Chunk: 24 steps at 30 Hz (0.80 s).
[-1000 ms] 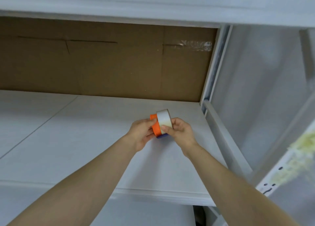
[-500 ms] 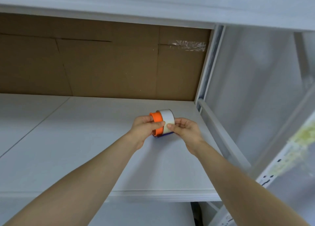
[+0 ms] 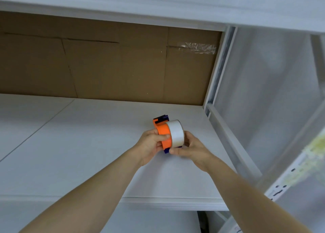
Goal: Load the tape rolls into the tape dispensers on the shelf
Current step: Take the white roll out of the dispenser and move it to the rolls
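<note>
Two bare forearms reach forward from the bottom edge over a white shelf [image 3: 88, 144]. The left hand [image 3: 152, 144] grips an orange tape dispenser [image 3: 164, 134] with dark blue parts, thumb curled across its orange side. A white tape roll [image 3: 176, 133] sits against the dispenser's right side; whether it is fully seated cannot be told. The right hand [image 3: 193, 151] curls round the roll's right side and pinches at the lower edge. Behind the shelf stands a brown cardboard backing [image 3: 105, 65] bearing a crinkled patch of clear tape [image 3: 197, 47]. At lower right, a white strip [image 3: 281, 191] carries black marks too blurred to read.
</note>
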Available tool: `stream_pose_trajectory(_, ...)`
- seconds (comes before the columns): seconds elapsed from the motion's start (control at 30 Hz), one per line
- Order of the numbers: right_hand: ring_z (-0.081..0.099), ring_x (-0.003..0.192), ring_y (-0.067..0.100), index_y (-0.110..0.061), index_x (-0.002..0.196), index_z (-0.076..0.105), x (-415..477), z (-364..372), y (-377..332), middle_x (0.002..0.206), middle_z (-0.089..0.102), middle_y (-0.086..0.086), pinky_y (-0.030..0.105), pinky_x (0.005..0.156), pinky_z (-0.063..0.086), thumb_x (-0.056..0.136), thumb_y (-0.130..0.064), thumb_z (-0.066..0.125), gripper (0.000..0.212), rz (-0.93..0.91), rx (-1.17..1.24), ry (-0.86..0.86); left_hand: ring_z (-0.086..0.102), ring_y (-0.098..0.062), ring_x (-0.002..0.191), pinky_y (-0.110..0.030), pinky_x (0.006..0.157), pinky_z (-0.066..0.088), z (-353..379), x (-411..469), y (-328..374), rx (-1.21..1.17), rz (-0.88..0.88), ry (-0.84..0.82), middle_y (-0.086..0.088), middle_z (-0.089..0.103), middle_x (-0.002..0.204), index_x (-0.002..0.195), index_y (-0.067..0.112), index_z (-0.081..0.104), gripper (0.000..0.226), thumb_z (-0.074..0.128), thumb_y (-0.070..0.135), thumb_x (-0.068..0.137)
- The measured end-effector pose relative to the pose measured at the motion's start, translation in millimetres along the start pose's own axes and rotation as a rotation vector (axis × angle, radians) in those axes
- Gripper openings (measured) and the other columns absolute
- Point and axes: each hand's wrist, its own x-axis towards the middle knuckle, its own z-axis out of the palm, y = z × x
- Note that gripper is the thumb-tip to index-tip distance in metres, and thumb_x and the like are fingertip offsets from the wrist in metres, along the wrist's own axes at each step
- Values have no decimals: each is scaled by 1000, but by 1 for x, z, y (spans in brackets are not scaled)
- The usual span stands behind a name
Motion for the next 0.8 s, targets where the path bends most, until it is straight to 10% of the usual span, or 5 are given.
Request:
stream_pose_trajectory(0.2,64,89,21,-11,95,65,4,16,11,92,68,8,21,78,54,74,5,71,28,-40,-45,77,66,-30,103,-34,82,57,4,0,4,-101,-43,48,-18,67,115,121,3,59,38,65,15,85)
stream_pose_trajectory(0.5,53,119,22,-20,128,52,0,5,2,132,54,3,26,83,49,56,-1,54,74,-60,-10,-40,68,-24,90,-33,78,58,1,-2,4,-21,-31,45,-12,71,102,111,3,64,28,67,8,83)
stream_pose_trajectory(0.8,66,91,24,-6,103,67,-6,-6,-3,98,71,12,37,90,52,81,-3,65,22,-91,229,42,67,-22,86,-31,74,59,1,-3,6,24,-9,89,-11,69,98,101,7,65,18,66,11,83)
